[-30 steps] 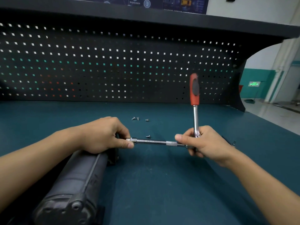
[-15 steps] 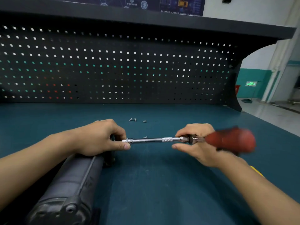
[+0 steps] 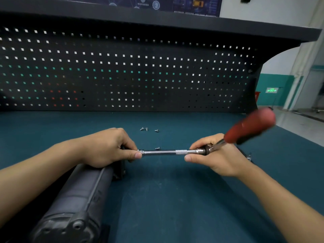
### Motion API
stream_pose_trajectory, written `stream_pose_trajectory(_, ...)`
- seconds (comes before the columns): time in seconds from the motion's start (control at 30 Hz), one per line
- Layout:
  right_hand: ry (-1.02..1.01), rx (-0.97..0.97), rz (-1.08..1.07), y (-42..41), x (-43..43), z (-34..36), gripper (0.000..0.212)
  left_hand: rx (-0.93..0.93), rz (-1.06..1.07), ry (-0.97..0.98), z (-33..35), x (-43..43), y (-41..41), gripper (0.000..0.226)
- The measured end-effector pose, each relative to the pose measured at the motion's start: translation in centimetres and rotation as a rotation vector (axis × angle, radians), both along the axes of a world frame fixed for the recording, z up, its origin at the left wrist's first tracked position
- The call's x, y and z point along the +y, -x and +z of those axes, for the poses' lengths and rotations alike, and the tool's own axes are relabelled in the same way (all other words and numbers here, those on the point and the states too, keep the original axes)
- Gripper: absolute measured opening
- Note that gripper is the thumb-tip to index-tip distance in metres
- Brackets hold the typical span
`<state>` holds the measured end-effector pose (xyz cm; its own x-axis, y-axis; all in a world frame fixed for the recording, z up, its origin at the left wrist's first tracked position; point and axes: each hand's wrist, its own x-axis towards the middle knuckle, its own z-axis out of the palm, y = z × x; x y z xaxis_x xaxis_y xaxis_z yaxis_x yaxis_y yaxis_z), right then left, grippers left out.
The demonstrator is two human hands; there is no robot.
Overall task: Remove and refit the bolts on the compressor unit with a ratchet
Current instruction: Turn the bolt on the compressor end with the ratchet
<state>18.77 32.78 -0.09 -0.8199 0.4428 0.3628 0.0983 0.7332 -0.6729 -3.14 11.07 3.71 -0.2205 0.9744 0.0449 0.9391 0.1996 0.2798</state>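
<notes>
Dark grey cast-metal cylindrical compressor unit (image 3: 78, 195) lies lengthwise on the teal bench mat (image 3: 175, 199), lower left, with its far end under the left hand (image 3: 108, 148).

Left hand: fingers curled, thumb and forefinger pinching the socket end of the chrome extension bar (image 3: 163, 152) at the unit's far end (the joint itself is hidden by the fingers). The bar runs level to the right.

Right hand (image 3: 215, 155): thumb and fingers closed round the head of the red-handled steel ratchet (image 3: 249, 128), by the bar's knurled end. The handle points up and right, blurred.

Three small silver bolts (image 3: 146, 129) lie loose on the mat beyond the bar, towards the black perforated pegboard (image 3: 122, 76). A fourth bolt (image 3: 157, 148) lies just behind the bar.
</notes>
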Motion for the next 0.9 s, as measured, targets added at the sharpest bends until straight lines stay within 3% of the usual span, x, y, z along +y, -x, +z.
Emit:
stream_pose_trajectory(0.17, 0.294, -0.033, -0.007, -0.1, -0.6, 0.6, 0.045, 0.002, 0.01, 0.007, 0.0, -0.1, -0.1, 0.054)
stream_pose_trajectory(0.37, 0.606, -0.111, -0.161, 0.5, -1.4, 0.9, 0.075, -0.003, -0.005, 0.005, 0.1, -0.1, -0.1, 0.052)
stream_pose_trajectory(0.5, 0.781, -0.166, -0.172, 0.5, -1.4, 1.1, 0.078, -0.005, -0.011, 0.008, 0.1, 0.0, -0.1, 0.056)
stream_pose_trajectory(0.67, 0.788, -0.231, -0.233, 0.5, -1.1, 0.5, 0.059, 0.016, -0.008, 0.004, -0.1, 0.0, 0.0, 0.056)
stream_pose_trajectory(0.9, 0.651, -0.131, -0.226, 1.0, -0.7, -0.3, 0.062, 0.012, 0.029, -0.009, -0.4, 0.0, 0.1, 0.055)
